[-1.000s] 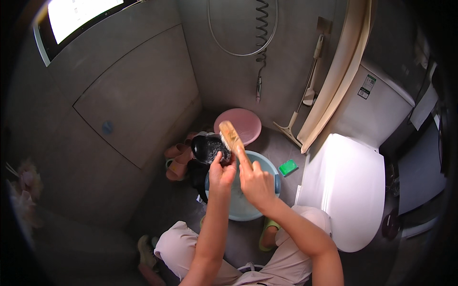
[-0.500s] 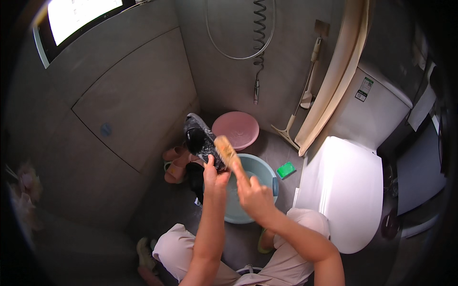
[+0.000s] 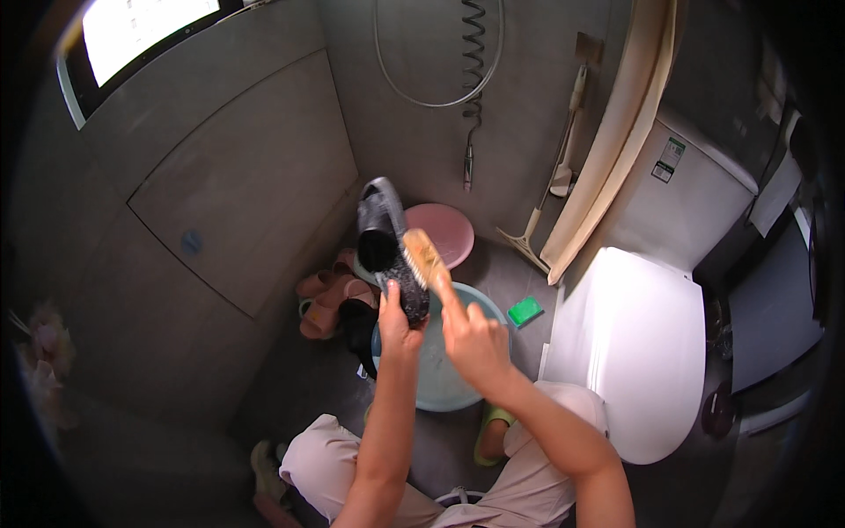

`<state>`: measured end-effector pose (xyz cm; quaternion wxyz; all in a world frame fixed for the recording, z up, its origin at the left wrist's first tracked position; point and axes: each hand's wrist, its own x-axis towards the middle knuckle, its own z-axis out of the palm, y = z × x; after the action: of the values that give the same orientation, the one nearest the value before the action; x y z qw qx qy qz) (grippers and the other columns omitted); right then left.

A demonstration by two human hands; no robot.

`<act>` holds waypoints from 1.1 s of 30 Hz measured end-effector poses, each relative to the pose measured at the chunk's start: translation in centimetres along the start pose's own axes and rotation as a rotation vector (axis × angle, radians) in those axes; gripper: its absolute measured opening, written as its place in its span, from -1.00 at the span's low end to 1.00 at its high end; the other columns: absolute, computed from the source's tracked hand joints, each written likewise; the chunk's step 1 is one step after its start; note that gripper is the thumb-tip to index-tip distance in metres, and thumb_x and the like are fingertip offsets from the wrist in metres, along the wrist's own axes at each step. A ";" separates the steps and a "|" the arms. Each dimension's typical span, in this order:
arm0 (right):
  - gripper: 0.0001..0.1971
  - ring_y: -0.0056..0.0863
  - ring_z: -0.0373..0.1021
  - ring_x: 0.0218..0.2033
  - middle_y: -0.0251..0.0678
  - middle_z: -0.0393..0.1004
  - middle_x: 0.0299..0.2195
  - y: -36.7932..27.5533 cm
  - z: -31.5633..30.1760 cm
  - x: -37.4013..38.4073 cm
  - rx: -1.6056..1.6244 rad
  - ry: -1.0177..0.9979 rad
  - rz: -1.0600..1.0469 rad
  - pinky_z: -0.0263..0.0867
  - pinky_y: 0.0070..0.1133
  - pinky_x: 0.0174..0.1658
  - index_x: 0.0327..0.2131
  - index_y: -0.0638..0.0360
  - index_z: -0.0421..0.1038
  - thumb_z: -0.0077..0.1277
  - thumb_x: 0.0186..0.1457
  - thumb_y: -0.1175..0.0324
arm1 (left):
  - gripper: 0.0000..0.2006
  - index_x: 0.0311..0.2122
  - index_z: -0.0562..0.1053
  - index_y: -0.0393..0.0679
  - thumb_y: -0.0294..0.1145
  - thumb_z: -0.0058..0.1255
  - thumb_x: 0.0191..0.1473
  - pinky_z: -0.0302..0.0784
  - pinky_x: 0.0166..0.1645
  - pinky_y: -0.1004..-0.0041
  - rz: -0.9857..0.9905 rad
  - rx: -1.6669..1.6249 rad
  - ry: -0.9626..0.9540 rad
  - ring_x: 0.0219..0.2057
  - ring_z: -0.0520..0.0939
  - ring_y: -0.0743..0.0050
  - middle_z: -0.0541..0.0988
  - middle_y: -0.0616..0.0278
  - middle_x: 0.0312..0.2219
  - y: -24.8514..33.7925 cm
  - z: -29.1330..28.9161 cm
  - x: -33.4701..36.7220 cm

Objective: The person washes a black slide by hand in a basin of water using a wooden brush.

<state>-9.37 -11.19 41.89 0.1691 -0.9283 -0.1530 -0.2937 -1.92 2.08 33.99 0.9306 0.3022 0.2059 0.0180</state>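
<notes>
A wet black shoe (image 3: pixel 380 216) with whitish suds on it is gripped near one end by my left hand (image 3: pixel 401 324), its other end pointing up and away. My right hand (image 3: pixel 476 348) is closed round the handle of a wooden scrubbing brush (image 3: pixel 426 260). The pale bristles press against the right side of the shoe. Beneath both hands stands a light blue basin (image 3: pixel 471 398) with water in it. My left palm is partly hidden behind the shoe.
A pink basin (image 3: pixel 451 236) sits behind the blue one. Pink slippers (image 3: pixel 323 310) and a black item (image 3: pixel 359 330) lie to the left. On the right are a green soap box (image 3: pixel 525 311), a squeegee (image 3: pixel 530 231), a curtain (image 3: pixel 607 167) and a white toilet (image 3: pixel 656 352).
The shoe has turned more upright and moved slightly right. The brush has shifted a little along its right side. Both hands keep their hold.
</notes>
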 end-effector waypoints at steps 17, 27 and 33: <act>-0.37 -0.39 0.36 -0.77 -0.29 0.26 -0.65 0.1 -0.2 -0.9 -0.009 -0.003 -0.051 0.32 -0.47 -0.70 0.23 -0.05 0.19 0.04 0.02 0.34 | -0.68 0.06 0.25 0.08 -0.30 -0.12 0.20 0.61 -0.26 0.24 0.064 -0.093 -0.088 -0.20 0.59 0.35 0.49 0.28 -0.15 1.0 0.7 -0.5; -0.38 -0.50 0.35 -0.76 -0.34 0.27 -0.61 0.5 1.6 0.1 -0.208 -0.058 -0.118 0.31 -0.53 -0.71 0.20 -0.10 0.25 -0.05 -0.01 0.41 | -0.59 -0.01 0.28 -0.13 -0.63 -0.14 -0.04 0.59 -0.27 0.40 0.272 0.069 -0.069 -0.26 0.57 0.35 0.47 0.21 -0.24 1.5 1.7 -1.3; -0.35 -0.40 0.41 -0.74 -0.27 0.32 -0.59 0.5 3.0 0.0 -0.164 -0.105 -0.025 0.34 -0.44 -0.68 0.24 -0.09 0.17 -0.06 0.00 0.40 | -0.59 -0.17 0.26 -0.21 -0.79 -0.18 -0.22 0.48 -0.38 0.56 0.398 0.132 -0.067 -0.42 0.48 0.50 0.40 0.28 -0.38 0.7 1.5 -1.4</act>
<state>-7.76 -10.40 39.48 0.0806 -0.9513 -0.1484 -0.2580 -2.54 1.58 36.04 0.8932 0.3976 0.1117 0.1777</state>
